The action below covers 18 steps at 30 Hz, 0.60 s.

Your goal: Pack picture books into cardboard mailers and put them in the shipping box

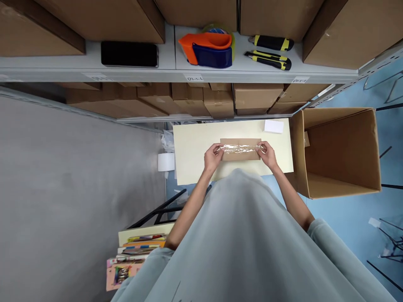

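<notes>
We hold tape (pixel 241 149) along the carton (pixel 241 157), left hand (pixel 213 158) at its nine o'clock, right hand (pixel 268 155) at three; a white box (pixel 273 126) lies at two.

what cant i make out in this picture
Head view throughout:
Left hand and right hand: too small to tell if they grip clear tape or brown cardboard.
Tape roll: partly hidden behind the orange-and-blue dispenser.
Upper shelf boxes: cut off by the top edge.
Shelf labels: too small to read surely.
</notes>
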### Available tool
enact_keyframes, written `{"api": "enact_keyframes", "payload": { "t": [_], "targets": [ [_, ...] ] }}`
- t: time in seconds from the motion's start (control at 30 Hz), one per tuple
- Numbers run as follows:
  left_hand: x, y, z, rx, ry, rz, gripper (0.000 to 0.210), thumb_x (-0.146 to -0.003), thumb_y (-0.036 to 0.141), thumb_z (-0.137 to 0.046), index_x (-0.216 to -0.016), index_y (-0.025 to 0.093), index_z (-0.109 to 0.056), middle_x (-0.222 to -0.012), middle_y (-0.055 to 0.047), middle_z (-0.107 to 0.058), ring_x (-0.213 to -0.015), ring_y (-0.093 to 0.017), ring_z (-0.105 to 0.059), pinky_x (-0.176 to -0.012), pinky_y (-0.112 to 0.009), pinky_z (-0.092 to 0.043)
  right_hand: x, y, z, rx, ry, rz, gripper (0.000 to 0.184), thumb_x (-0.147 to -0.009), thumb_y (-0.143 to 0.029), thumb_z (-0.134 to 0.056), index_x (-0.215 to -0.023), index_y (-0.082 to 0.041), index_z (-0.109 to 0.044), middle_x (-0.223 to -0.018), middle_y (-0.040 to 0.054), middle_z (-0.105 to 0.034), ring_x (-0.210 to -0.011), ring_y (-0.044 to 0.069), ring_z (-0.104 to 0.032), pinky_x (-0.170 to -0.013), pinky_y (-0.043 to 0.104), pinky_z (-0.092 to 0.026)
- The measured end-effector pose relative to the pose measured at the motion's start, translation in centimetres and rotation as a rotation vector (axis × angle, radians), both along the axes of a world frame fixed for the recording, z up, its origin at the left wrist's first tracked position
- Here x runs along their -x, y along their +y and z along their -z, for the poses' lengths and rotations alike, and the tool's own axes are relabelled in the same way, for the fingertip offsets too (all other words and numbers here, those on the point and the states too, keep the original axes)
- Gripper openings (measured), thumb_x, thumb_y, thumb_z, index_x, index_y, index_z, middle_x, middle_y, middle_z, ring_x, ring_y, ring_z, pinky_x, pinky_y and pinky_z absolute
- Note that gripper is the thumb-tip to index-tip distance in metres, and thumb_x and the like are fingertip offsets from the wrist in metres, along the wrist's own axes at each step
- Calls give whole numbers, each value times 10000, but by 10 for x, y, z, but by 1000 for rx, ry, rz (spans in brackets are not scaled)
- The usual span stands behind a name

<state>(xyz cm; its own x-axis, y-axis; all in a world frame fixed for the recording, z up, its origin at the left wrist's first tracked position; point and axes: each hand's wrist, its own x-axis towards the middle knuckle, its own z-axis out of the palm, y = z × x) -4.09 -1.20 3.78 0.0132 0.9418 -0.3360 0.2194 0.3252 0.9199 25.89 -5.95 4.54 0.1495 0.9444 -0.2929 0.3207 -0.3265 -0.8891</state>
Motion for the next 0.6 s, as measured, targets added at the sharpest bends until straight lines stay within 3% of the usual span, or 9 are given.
{"api": "enact_keyframes", "payload": {
  "t": [0.13, 0.4, 0.6],
  "targets": [
    [12, -12, 5, 26, -22, -59, 262, -892, 399, -742, -1072, 208, -732, -1113, -89, -818, -1091, -235, -796, -968, -325, -631, 11, 4, 3, -30, 28, 11, 371, -915, -582, -666, -1113, -274, -608, -1208, 72, -748, -1199, 261, -739, -1189, 494, -567],
    [22, -21, 28, 114, 7, -101, 164, -855, 340, -755, -954, 211, -728, -1099, -101, -839, -1086, -259, -799, -966, -348, -628, 28, 8, 37, 51, -16, -18, 364, -861, -608, -673, -1022, -286, -617, -1140, 49, -768, -1129, 275, -764, -1130, 533, -599],
    [24, -16, 29, 81, 96, -43, 127, -892, 332, -698, -963, 229, -721, -1122, -73, -836, -1089, -243, -797, -953, -328, -608, 25, 12, 32, 79, -82, -64, 335, -887, -583, -656, -1020, -278, -625, -1163, 65, -776, -1123, 283, -764, -1057, 517, -628]
  ]
}}
